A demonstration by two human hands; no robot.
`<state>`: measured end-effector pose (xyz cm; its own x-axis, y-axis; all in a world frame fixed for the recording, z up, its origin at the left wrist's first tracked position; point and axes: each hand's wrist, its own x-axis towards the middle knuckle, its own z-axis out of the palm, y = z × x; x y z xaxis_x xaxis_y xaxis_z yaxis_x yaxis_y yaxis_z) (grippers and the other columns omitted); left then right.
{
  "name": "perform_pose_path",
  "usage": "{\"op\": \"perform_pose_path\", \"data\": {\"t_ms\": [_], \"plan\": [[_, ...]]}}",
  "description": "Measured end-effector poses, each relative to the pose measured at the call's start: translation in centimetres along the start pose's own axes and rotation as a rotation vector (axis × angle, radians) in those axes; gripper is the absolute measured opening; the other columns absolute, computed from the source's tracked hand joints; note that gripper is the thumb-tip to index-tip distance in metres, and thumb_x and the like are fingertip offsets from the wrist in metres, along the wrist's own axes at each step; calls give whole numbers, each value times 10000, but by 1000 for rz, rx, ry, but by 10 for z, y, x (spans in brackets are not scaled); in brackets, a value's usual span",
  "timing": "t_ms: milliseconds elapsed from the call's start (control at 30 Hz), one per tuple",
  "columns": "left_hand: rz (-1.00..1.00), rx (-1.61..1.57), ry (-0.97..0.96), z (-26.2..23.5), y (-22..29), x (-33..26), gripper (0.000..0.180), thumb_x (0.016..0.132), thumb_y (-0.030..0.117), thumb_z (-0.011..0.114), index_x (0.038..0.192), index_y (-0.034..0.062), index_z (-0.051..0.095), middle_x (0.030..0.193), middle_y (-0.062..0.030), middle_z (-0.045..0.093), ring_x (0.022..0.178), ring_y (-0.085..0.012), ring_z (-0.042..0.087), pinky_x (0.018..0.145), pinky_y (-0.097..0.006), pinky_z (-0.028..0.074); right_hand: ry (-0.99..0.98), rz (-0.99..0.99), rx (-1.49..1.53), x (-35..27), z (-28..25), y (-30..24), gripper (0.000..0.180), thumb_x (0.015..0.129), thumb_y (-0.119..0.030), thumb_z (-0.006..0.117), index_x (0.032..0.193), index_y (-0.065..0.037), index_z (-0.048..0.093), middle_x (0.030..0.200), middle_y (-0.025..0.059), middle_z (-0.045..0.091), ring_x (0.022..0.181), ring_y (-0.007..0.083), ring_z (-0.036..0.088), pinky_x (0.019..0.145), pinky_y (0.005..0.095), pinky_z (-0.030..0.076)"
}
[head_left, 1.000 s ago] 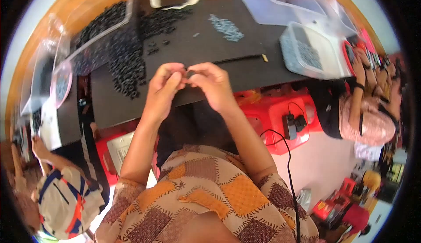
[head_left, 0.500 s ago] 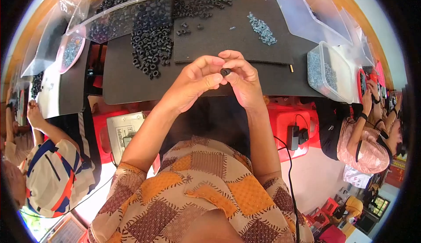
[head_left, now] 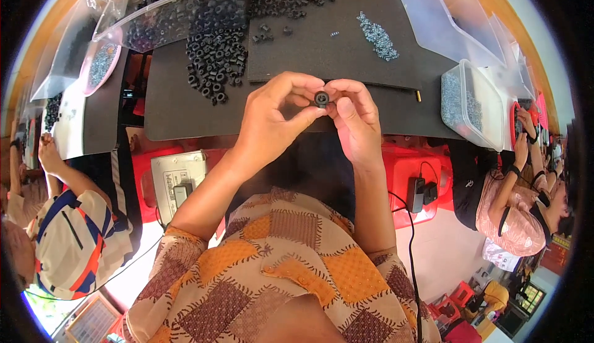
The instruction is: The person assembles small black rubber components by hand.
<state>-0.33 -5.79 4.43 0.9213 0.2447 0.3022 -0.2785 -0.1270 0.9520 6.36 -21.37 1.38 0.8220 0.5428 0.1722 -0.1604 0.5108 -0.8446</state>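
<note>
A small black ring-shaped part (head_left: 321, 99) is held up over the table's near edge, its round face with a dark centre turned toward me. My left hand (head_left: 270, 120) pinches it between thumb and forefinger from the left. On its other side, the curled fingertips of my right hand (head_left: 356, 117) press against the part, with the right thumb raised off it. Beyond my hands lies a dark flat mat (head_left: 309, 52). On the mat are a heap of small silvery metal pieces (head_left: 378, 37) and a few loose black parts (head_left: 263, 34).
Left of the mat, a clear plastic bin (head_left: 179, 9) spills a pile of black parts (head_left: 213, 64). A clear tub of silvery pieces (head_left: 461, 105) stands at right, near a short yellowish stick (head_left: 419, 96). Red stools (head_left: 402, 176) stand below the table; people sit on both sides.
My hands have shifted slightly and turned the black part so its round face shows. The right thumb has lifted from it. My view has moved a little.
</note>
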Motion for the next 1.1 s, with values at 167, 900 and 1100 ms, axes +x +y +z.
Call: {"op": "perform_pose_path", "data": {"t_ms": [167, 900, 1100], "plan": [[105, 245, -79, -4, 13, 0, 306, 769, -56, 732, 1057, 18, 657, 999, -65, 673, 895, -141, 645, 773, -271, 522, -41, 27, -51, 2, -5, 0, 198, 926, -127, 654, 1086, -19, 611, 972, 33, 627, 860, 120, 587, 768, 267, 481], [101, 190, -73, -3, 6, -4, 339, 733, -58, 741, 1058, 22, 690, 1006, -112, 677, 882, -234, 675, 771, -317, 552, 33, 33, 5, -5, 9, 3, 92, 906, -52, 672, 963, -20, 606, 923, 34, 648, 848, 89, 602, 781, 250, 502], [92, 227, -77, -3, 3, -6, 354, 749, -17, 752, 1094, 33, 687, 981, -73, 649, 815, -157, 590, 762, -281, 506, 48, 31, 16, -6, 8, 6, 90, 906, -50, 670, 964, -18, 610, 919, 45, 663, 856, 99, 618, 788, 254, 511]]}}
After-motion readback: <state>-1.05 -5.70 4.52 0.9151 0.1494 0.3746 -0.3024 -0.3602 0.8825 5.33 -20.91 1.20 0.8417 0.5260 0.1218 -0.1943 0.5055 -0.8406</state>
